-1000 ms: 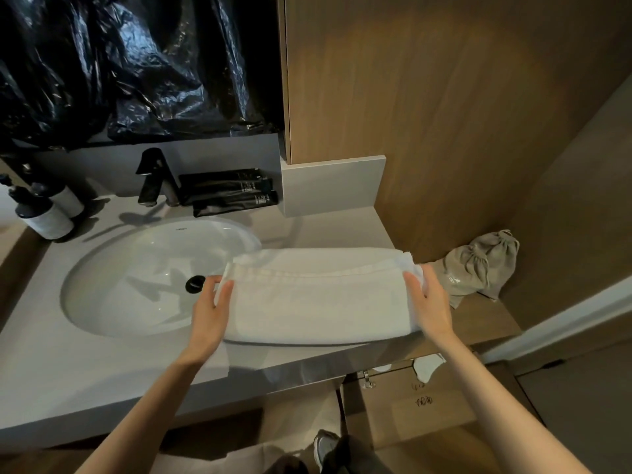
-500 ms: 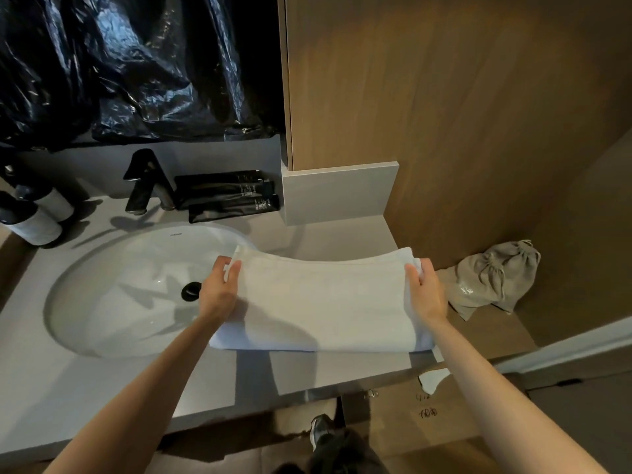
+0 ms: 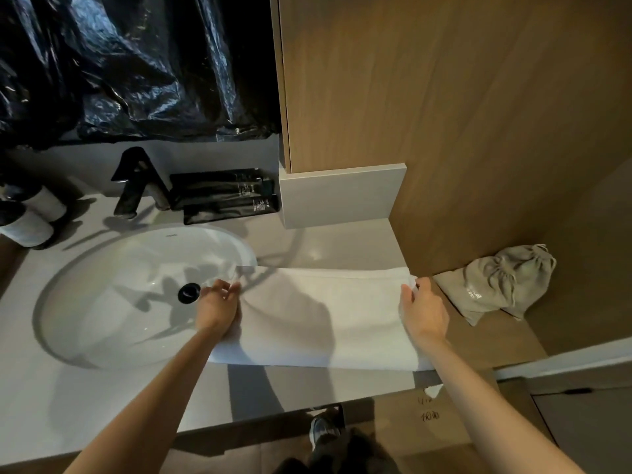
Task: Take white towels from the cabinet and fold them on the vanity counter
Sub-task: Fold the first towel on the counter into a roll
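A white towel (image 3: pixel 328 316), folded into a wide band, lies flat on the grey vanity counter (image 3: pixel 325 244) to the right of the sink. Its left end overlaps the basin rim. My left hand (image 3: pixel 219 307) pinches the towel's far left corner with curled fingers. At the towel's far right corner my right hand (image 3: pixel 422 311) pinches the edge, close to the counter's right end. Both forearms reach in from below.
A white oval sink (image 3: pixel 136 295) with a black drain and a black faucet (image 3: pixel 135 183) fills the left. Black tubes (image 3: pixel 222 195) lie behind it, and two bottles (image 3: pixel 29 220) stand far left. A grey drawstring bag (image 3: pixel 502 283) sits on a lower wooden shelf at right. Wood panelling rises behind.
Both hands slid from the towel's middle edges toward its far corners, and the towel now lies flatter and a little farther back on the counter.
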